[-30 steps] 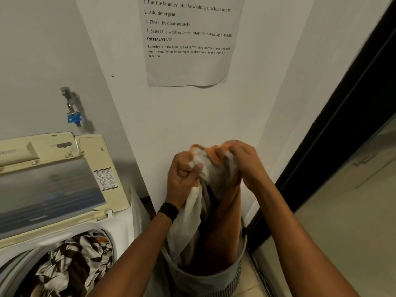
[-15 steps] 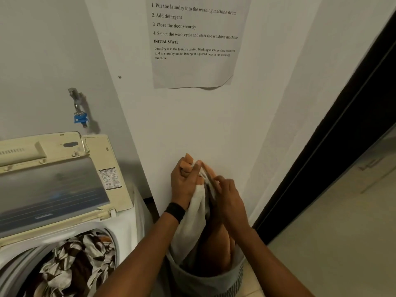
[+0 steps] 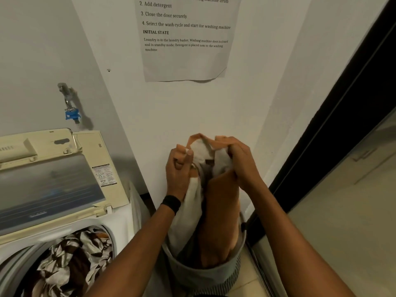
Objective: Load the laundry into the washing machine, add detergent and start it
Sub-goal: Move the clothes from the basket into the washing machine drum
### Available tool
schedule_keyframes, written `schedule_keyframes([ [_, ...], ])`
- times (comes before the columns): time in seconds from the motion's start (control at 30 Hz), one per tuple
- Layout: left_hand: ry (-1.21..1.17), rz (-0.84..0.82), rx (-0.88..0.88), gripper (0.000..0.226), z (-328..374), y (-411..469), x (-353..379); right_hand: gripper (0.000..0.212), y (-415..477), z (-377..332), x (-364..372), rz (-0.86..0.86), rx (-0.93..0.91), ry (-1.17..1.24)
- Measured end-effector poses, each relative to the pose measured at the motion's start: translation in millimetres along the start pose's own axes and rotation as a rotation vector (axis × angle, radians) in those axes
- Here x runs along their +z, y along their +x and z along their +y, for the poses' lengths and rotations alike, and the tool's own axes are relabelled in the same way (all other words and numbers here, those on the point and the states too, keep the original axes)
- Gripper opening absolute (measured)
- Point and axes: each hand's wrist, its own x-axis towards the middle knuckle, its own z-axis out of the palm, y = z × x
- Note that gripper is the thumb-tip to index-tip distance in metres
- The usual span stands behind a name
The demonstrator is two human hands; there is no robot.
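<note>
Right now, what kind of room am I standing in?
Probably a home laundry corner: a top-loading washing machine with patterned clothes inside, a wall tap above it, a laundry basket beside it.

One left hand (image 3: 179, 168), one right hand (image 3: 242, 161), one laundry bundle (image 3: 222, 200), one washing machine (image 3: 122, 219), one basket (image 3: 203, 275), one notice (image 3: 186, 61)

1. Dim, warm indoor light from the upper left: the tap (image 3: 68, 97) throws a soft shadow rightward on the wall.
2. Notice (image 3: 184, 61) print reads sharp.
3. Faint sheen on the washer lid (image 3: 49, 185).
4. Wide-angle bend curves the dark door frame (image 3: 342, 99) at right.
</note>
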Motion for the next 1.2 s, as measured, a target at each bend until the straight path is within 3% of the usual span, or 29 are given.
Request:
schedule_keyframes([
  [0.1,-0.035,-0.174,-0.045,0.068,4.4,-0.5,5.1,0.023,17.2,3.9,17.4,-0.252,0.142,-0.142],
  [0.17,-0.053,-0.261,-0.147,0.094,0.4,2.4,0.5,0.032,16.6,14.7,21.8,-0.373,0.216,-0.183],
  [0.2,-0.071,-0.302,-0.204,0.093,0.1,3.2,-3.4,0.036,14.2,19.1,22.3,-0.379,0.201,-0.216],
  [0.23,-0.092,-0.334,-0.251,0.079,-0.6,3.0,-7.2,0.036,11.8,22.7,23.9,-0.37,0.161,-0.288],
  [0.3,-0.117,-0.293,-0.287,0.03,-2.7,-0.2,-5.6,0.029,5.9,30.2,28.4,-0.318,0.067,-0.502],
  [0.33,-0.11,-0.215,-0.289,0.019,-3.3,-1.6,-3.2,0.024,0.8,33.7,33.8,-0.277,0.042,-0.558],
  [0.5,-0.085,0.123,-0.331,0.023,-9.2,10.3,0.1,0.017,-46.5,64.5,46.6,-0.021,0.016,-0.481],
  [0.67,-0.05,0.129,-0.284,0.03,-9.6,19.3,4.0,0.018,-92.1,99.1,45.0,0.029,0.071,-0.536],
  [0.73,-0.086,0.205,-0.318,0.029,-10.1,20.9,5.4,0.035,-97.1,113.6,36.9,-0.003,0.132,-0.727],
  [0.8,-0.097,0.26,-0.331,0.029,-9.6,26.4,1.2,0.057,-102.8,132.4,10.7,-0.061,0.315,-0.853],
  [0.83,-0.095,0.281,-0.321,0.028,-8.6,28.6,-1.5,0.05,-104.0,139.2,-5.0,-0.088,0.393,-0.875],
  [0.9,-0.083,0.31,-0.306,0.027,-9.8,30.6,-9.3,0.018,-105.2,145.5,-34.6,-0.078,0.464,-0.843],
  [1.07,0.008,0.151,-0.192,0.035,-9.4,23.1,-7.9,0.026,-59.4,57.5,-25.7,0.142,0.206,-0.164],
  [1.13,0.027,0.098,-0.165,0.038,-5.6,17.3,1.0,0.022,-31.2,27.9,-7.4,0.112,0.105,-0.136],
  [1.2,0.034,0.094,-0.162,0.035,-5.3,13.0,7.5,0.014,-20.9,26.4,5.7,-0.055,0.062,-0.239],
])
